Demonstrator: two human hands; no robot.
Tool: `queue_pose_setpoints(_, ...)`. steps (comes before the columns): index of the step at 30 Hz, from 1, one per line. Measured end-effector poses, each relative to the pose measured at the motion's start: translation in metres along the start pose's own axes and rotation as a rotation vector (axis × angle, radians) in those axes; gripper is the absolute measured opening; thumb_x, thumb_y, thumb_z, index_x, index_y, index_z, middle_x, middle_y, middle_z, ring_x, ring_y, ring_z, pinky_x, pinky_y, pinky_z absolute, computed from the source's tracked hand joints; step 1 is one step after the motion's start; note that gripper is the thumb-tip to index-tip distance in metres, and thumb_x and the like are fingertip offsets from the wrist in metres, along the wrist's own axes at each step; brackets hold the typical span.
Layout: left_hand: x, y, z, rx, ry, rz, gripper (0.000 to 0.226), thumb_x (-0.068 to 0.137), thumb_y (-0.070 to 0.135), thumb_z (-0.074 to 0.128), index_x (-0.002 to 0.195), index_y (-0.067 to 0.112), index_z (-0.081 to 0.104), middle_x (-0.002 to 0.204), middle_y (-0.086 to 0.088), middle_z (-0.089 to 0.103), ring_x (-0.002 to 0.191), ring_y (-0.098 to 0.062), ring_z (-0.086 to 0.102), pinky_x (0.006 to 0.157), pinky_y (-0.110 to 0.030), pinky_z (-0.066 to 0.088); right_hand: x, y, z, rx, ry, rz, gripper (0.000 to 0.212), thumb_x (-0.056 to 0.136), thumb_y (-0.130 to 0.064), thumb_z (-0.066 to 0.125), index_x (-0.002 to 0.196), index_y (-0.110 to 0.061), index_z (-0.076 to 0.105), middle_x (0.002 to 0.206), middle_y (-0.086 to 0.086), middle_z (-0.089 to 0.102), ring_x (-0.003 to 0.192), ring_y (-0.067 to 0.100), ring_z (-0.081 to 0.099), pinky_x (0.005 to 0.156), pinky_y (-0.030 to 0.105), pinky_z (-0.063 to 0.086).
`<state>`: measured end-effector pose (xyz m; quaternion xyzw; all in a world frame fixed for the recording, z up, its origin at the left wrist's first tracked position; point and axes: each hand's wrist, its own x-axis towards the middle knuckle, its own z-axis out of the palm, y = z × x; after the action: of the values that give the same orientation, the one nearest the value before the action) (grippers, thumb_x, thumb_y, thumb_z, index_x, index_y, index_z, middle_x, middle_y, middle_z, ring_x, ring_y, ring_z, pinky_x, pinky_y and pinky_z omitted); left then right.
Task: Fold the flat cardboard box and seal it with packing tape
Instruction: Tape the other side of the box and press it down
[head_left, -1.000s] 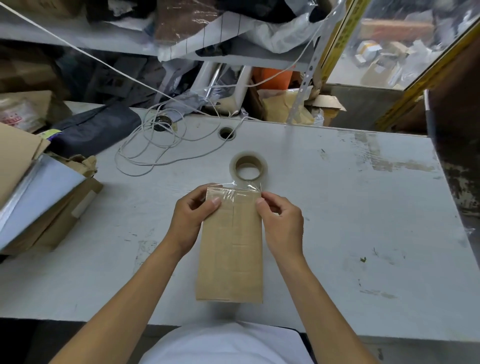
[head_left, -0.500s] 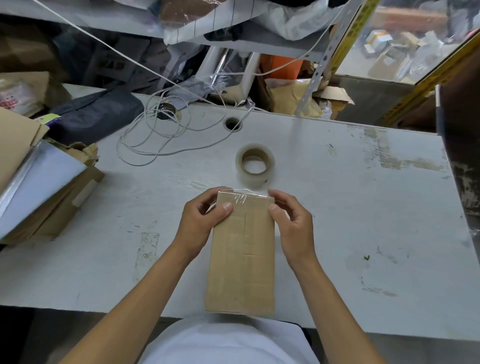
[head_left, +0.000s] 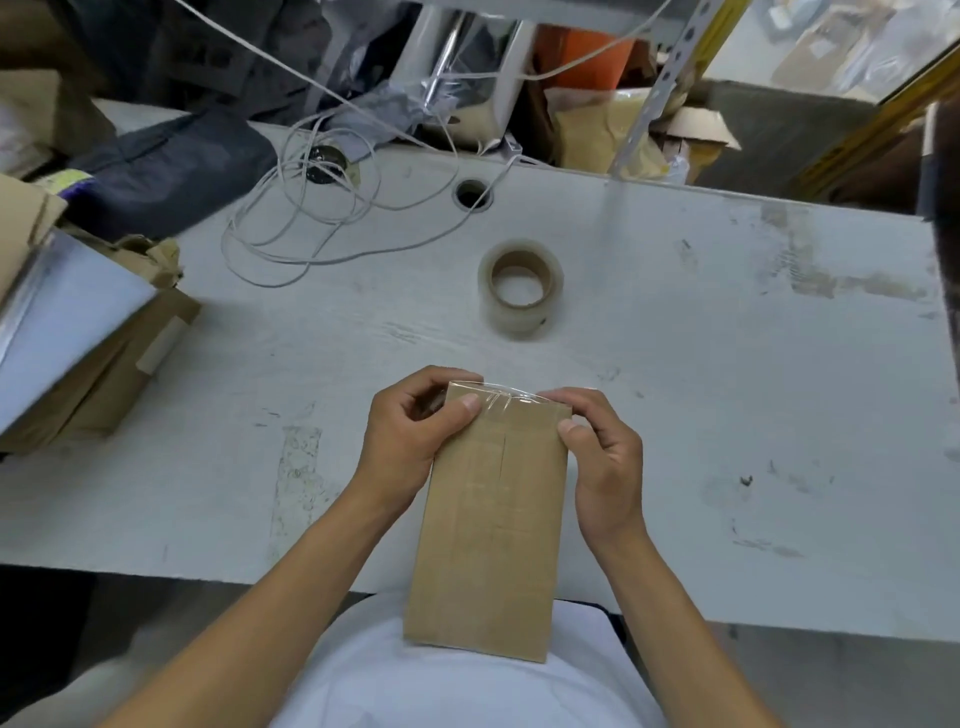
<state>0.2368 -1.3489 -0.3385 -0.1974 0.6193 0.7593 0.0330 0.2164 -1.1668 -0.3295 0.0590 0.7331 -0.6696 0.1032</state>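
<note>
A narrow brown cardboard box (head_left: 491, 525) lies lengthwise in front of me, its near end past the table's front edge over my lap. Clear tape is wrapped over its far end. My left hand (head_left: 415, 436) grips the far left corner, thumb pressing on the taped top face and fingers curled behind the end. My right hand (head_left: 602, 457) grips the far right corner, thumb on the box's right edge, fingers over the far end. A roll of clear packing tape (head_left: 520, 287) lies flat on the white table (head_left: 727, 415) beyond the box.
A loose coil of white cable (head_left: 306, 218) lies at the back left near a round cable hole (head_left: 471, 193). Stacked cardboard and a silver sheet (head_left: 72, 332) fill the left edge. Dark fabric (head_left: 166, 171) and clutter sit behind the table.
The box has come toward me, away from the tape roll. Both hands stayed on its far taped end, fingers shifting over the tape.
</note>
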Motion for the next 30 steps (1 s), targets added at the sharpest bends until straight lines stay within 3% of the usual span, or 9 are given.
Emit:
queue_pose_setpoints(6,-0.008,0.002,0.007,-0.019,0.065,-0.048,0.026,0.076,0.026,0.075,0.099,0.015,0.078,0.089,0.003,0.075,0.079,-0.008,0.067,0.069,-0.02,0.052,-0.001,0.002,0.006,-0.008,0.049,0.081,0.023,0.077,-0.032,0.072,0.091,-0.014,0.071,0.09,-0.016,0.065,0.087,0.009,0.062,0.076,0.031,0.05)
queue_pose_setpoints(11,-0.003,0.011,0.006,0.083,0.062,-0.13,0.02,0.075,0.018,0.079,0.095,0.013,0.077,0.092,0.001,0.076,0.079,-0.008,0.066,0.07,-0.021,0.052,0.002,0.0,0.006,-0.027,0.059,0.102,0.02,0.073,-0.032,0.076,0.085,-0.019,0.068,0.088,-0.015,0.066,0.086,0.01,0.062,0.074,0.024,0.046)
queue_pose_setpoints(17,0.003,0.019,0.009,0.105,0.088,-0.199,0.032,0.065,0.032,0.081,0.088,0.011,0.076,0.097,-0.001,0.078,0.089,-0.012,0.072,0.076,-0.021,0.053,0.013,-0.008,0.005,-0.111,0.064,0.114,0.019,0.074,-0.032,0.078,0.07,-0.024,0.062,0.076,-0.002,0.063,0.075,0.021,0.058,0.069,0.043,0.046)
queue_pose_setpoints(21,0.009,0.022,0.014,0.082,0.147,-0.235,0.012,0.067,0.023,0.083,0.067,0.016,0.073,0.086,-0.001,0.078,0.088,-0.015,0.074,0.072,-0.018,0.053,0.016,-0.011,0.009,-0.121,0.098,0.152,0.025,0.076,-0.032,0.077,0.063,-0.021,0.059,0.067,0.003,0.059,0.067,0.025,0.054,0.064,0.035,0.045)
queue_pose_setpoints(26,0.014,0.024,0.021,0.038,0.207,-0.326,0.021,0.072,0.013,0.076,0.054,0.016,0.065,0.077,-0.002,0.075,0.093,-0.016,0.074,0.071,-0.016,0.051,0.017,-0.016,0.015,0.004,0.172,0.322,0.036,0.076,-0.032,0.072,0.056,-0.012,0.049,0.066,0.018,0.047,0.062,0.02,0.042,0.061,0.026,0.038)
queue_pose_setpoints(30,0.014,0.026,0.021,0.016,0.209,-0.384,0.015,0.069,0.011,0.073,0.057,0.015,0.066,0.08,-0.003,0.075,0.099,-0.012,0.073,0.073,-0.015,0.051,0.018,-0.022,0.015,0.09,0.173,0.484,0.034,0.074,-0.026,0.075,0.053,-0.016,0.049,0.061,0.001,0.049,0.061,0.012,0.045,0.063,0.021,0.04)
